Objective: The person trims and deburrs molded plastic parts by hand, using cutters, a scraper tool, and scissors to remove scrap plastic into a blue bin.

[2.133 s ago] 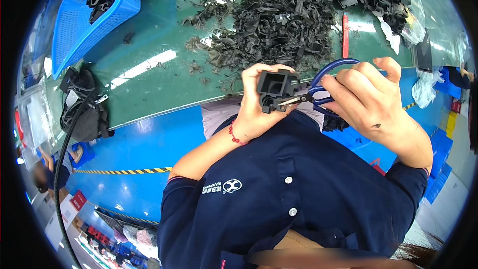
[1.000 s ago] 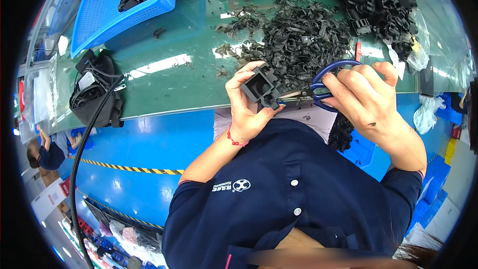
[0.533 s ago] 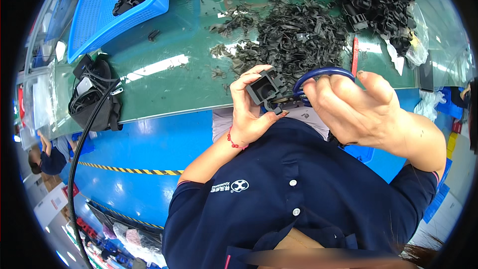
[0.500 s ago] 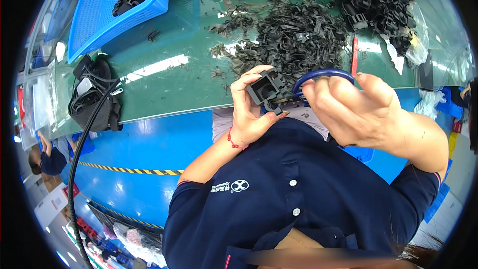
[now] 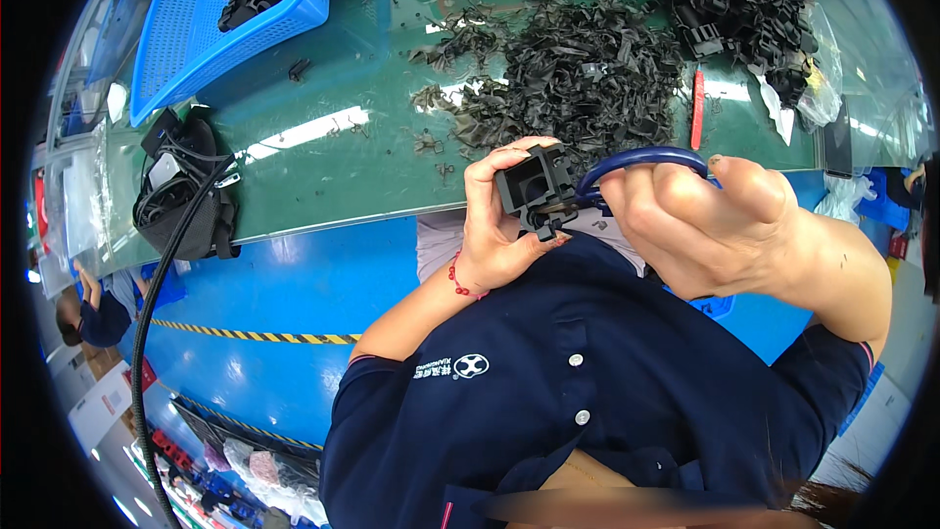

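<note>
My left hand [image 5: 497, 225] grips a black moulded plastic part [image 5: 524, 198], boxy with a square opening facing up. Fingers lie along its far side and the thumb presses its near edge. In my right hand [image 5: 695, 220] are scissors with dark blue looped handles [image 5: 641, 154], fingers wrapped through the loops. The blades point left and meet the part's right side; their tips are hidden by it. Just beyond both hands spreads a heap of thin black plastic scraps [image 5: 587, 78] on the green tabletop [image 5: 323, 171].
A blue basket [image 5: 181, 78] at far left holds several black parts. More black parts [image 5: 725, 10] pile up at far right, near a red stick-like tool [image 5: 697, 110] and a clear bag [image 5: 827, 69]. A dark pouch with cables [image 5: 186, 196] sits at the table's left edge.
The black part has shifted slightly right and nearer to me, turning a little in my left hand. My right hand with the scissors has moved slightly right.
</note>
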Demonstrator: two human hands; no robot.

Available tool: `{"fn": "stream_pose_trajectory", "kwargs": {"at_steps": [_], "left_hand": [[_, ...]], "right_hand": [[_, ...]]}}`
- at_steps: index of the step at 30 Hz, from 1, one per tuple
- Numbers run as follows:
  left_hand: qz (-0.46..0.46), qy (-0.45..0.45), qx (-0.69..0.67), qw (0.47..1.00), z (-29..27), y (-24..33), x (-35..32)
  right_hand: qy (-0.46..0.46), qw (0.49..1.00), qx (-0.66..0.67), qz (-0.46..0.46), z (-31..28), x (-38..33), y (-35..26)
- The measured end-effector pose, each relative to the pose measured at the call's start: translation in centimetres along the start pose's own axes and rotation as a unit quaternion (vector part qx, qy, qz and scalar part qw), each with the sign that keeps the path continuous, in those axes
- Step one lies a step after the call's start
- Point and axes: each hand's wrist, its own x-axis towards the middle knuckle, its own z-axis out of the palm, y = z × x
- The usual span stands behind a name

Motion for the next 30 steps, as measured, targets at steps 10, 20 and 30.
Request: {"fn": "stream_pose_trajectory", "kwargs": {"at_steps": [10, 20, 30], "left_hand": [[-0.003, -0.036, 0.034, 0.999, -0.1, 0.7, 0.1], [-0.001, -0.062, -0.014, 0.998, 0.1, 1.0, 0.3], [-0.021, -0.064, -0.065, 0.996, 0.4, 0.5, 0.2]], "right_hand": [[0.04, 0.998, 0.041, 0.014, 0.2, -0.7, 0.1], [-0.013, 0.985, 0.142, 0.095, 0.0, -2.0, 1.6], [0.0, 0.999, -0.034, 0.038, -1.2, -0.7, 0.2]]}}
